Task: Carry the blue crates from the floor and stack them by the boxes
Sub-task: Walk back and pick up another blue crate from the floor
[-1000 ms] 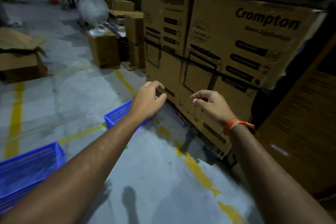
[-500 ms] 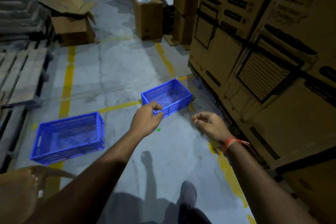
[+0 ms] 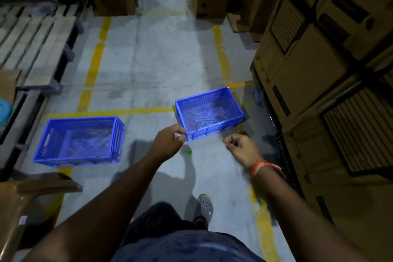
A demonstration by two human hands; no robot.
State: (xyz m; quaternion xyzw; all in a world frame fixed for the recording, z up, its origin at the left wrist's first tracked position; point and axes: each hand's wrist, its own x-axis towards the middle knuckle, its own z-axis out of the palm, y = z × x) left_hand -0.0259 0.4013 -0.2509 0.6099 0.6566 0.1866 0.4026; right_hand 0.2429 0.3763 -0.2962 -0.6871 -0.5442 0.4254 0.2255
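Sitting on the concrete floor point(image 3: 161, 66), the near blue crate point(image 3: 209, 112) is lying just beside the stacked cardboard boxes point(image 3: 319, 83). A second blue crate point(image 3: 79, 140) is resting well to its left, near a wooden pallet point(image 3: 36, 42). Both the left hand point(image 3: 169, 141) and right hand point(image 3: 241, 149) are hovering before the near crate, fingers curled, gripping nothing. A green speck point(image 3: 188, 152) is lying below it.

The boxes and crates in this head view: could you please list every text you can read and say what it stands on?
"OPTIMUS": pale letters running up the dark edge of the stacked boxes on the right; the characters after it are too blurred to read.
Black label bars on the boxes: too blurred to read.
Blue crates: no readable text.
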